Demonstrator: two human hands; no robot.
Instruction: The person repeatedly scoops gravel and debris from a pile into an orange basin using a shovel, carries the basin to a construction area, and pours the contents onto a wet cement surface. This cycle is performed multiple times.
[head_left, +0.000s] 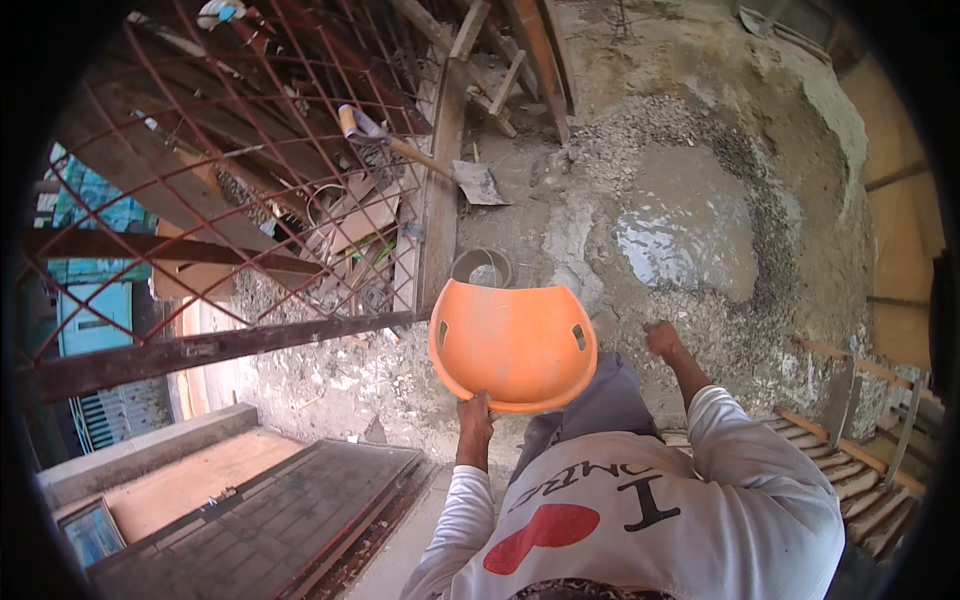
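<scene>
My left hand (474,410) grips the near rim of an orange plastic carrying pan (515,340). The pan is scoop-shaped, with a handle slot at each side, and its hollow inside looks smooth and bare. It hangs in front of my legs, over a grey bucket (492,264) that it partly hides. Out to the right, my right hand (663,340) is held away from the pan, its fingers curled and nothing visible in them. Beyond that hand lies a pool of grey water (685,225), ringed by a bank of gravel (775,235).
A shovel (478,183) leans by a wooden post (443,190) at the upper middle. Red metal lattice (250,165) spans the left, with timber and rubble behind it. Wooden slats (850,480) stand at the lower right. A low wall (150,450) runs along the lower left.
</scene>
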